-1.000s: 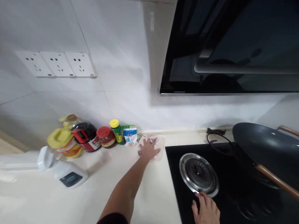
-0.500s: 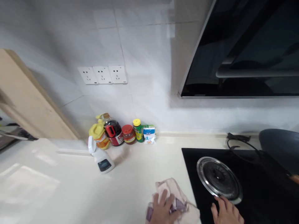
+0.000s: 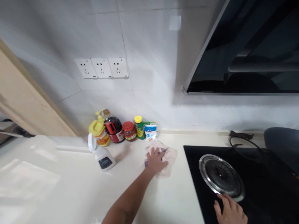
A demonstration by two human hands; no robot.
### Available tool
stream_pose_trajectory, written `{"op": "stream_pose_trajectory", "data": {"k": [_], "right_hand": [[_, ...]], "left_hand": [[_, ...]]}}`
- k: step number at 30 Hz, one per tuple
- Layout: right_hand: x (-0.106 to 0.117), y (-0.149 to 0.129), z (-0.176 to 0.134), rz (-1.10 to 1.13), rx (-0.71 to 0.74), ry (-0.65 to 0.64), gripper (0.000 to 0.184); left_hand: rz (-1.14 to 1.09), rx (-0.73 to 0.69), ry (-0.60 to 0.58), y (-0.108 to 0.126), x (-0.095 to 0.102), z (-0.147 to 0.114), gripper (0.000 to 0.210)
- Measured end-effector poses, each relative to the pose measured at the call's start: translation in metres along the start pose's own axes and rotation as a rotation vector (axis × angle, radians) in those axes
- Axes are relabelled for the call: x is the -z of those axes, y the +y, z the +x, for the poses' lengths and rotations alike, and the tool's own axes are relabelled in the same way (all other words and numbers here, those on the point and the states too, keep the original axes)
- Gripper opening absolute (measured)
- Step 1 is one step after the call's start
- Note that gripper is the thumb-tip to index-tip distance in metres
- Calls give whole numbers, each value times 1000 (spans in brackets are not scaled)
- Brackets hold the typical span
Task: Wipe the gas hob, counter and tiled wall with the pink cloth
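My left hand (image 3: 156, 161) is pressed down on a pale pink cloth (image 3: 171, 157) with purple patches, its fingers slightly spread and bent into the fabric. The cloth lies bunched on the white countertop (image 3: 173, 199), just in front of a small blue-and-white packet (image 3: 150, 133). My right hand (image 3: 231, 211) is at the lower right, over the black cooktop (image 3: 193, 174). Its fingers are apart and hold nothing, with the fingertips at the near rim of the round metal-ringed burner (image 3: 220, 175).
Along the wall stand a yellow jug (image 3: 99, 130), a dark sauce bottle (image 3: 114, 127), a red-lidded jar (image 3: 129, 131) and a green yellow-capped container (image 3: 139, 127). A white spray bottle (image 3: 102, 157) stands before them. A dark pan (image 3: 282, 149) sits right; a range hood (image 3: 233, 74) overhangs the cooktop.
My left hand has pushed the cloth forward, away from me, to near the packet by the wall. My right hand stays by the burner. The view has shifted slightly.
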State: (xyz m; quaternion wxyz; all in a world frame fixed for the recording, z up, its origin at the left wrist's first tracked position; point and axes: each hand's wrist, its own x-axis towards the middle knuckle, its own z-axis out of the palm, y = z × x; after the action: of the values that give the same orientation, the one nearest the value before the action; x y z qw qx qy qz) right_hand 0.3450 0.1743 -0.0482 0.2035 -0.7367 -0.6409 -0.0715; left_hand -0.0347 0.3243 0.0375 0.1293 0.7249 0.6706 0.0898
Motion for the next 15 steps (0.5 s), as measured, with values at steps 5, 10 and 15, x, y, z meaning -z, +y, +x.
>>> {"op": "stream_pose_trajectory", "data": {"k": [5,10,15], "right_hand": [[14,-5,1,-13,19,-45,48],[23,-8,8,129,-65,-101,44],[41,-19,19,261,-122,-101,35]], "left_hand": [[71,140,41,-63,20,-28,66],[115,249,118,-100,33,-77,59],[128,286,155,-100,30,-139,54]]}}
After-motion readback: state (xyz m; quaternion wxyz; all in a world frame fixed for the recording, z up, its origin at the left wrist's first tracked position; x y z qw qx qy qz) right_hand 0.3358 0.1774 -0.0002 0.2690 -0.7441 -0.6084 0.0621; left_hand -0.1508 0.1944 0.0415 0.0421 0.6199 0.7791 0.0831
